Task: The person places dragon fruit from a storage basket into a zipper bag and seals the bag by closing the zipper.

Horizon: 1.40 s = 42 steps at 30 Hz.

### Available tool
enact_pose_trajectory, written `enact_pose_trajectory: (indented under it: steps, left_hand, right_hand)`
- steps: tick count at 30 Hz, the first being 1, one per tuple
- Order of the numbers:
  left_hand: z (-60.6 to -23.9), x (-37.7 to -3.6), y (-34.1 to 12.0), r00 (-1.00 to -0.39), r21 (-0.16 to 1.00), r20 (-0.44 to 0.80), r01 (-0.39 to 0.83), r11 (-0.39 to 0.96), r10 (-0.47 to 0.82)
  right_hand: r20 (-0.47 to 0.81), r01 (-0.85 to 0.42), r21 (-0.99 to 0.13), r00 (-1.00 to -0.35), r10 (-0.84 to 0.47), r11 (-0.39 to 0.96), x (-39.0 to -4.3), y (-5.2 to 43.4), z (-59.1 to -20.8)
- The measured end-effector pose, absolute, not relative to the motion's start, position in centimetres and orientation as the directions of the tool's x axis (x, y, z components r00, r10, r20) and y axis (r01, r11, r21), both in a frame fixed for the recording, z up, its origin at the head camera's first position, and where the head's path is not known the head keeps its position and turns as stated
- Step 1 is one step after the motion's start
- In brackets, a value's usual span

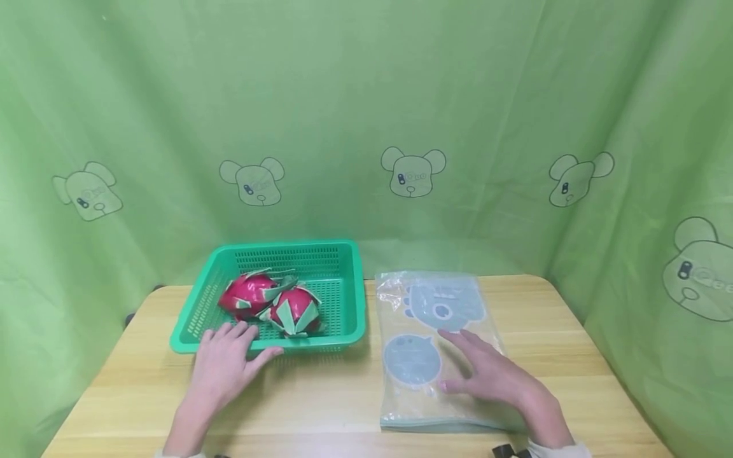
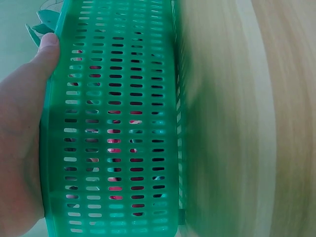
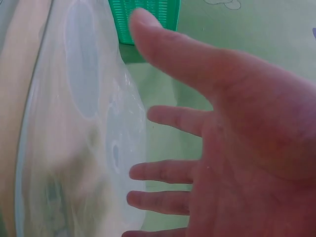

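Two red dragon fruits with green scales, one on the left (image 1: 250, 295) and one on the right (image 1: 294, 310), lie against each other in a green plastic basket (image 1: 354, 318). My left hand (image 1: 224, 359) rests over the basket's near rim at its left part. Its thumb stretches along that rim; in the left wrist view the other fingers are hidden. Right of the basket a clear zip bag (image 1: 403, 404) with blue cartoon prints lies flat. Over the bag's right half hovers my right hand (image 1: 492, 375), fingers spread, holding nothing.
Both objects are on a light wooden table (image 1: 309, 407). A green curtain (image 1: 326, 95) with bear-head outlines hangs behind the table and along both sides. The bag's zip edge (image 1: 441, 425) faces the near side.
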State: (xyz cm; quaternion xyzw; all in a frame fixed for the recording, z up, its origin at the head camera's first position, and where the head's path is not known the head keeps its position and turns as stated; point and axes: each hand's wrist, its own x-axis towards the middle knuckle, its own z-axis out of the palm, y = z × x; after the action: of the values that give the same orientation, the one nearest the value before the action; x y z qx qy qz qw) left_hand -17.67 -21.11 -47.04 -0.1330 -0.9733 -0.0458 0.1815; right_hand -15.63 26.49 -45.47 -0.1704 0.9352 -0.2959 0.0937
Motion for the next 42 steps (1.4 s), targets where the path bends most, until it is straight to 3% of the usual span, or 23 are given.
enact_pose_trajectory:
  steps: [9, 16, 42]
  left_hand:
    - [-47.0, -17.6, -21.2, -0.9, 0.036, 0.363, 0.275, 0.961, 0.243]
    - [-47.1, -17.5, -21.2, -0.899, 0.031, 0.363, 0.274, 0.961, 0.244]
    - [-46.8, -17.5, -21.1, -0.92, 0.047, 0.312, 0.263, 0.964, 0.236]
  right_hand:
    - [-0.211, -0.178, -0.575, -0.911, -0.355, 0.798, -14.8, 25.3, -45.4]
    - [-0.265, -0.18, -0.576, -0.882, -0.39, 0.798, -14.3, 24.4, -45.5]
    - [-0.291, -0.159, -0.475, -0.9, -0.325, 0.865, -14.3, 22.6, -46.3]
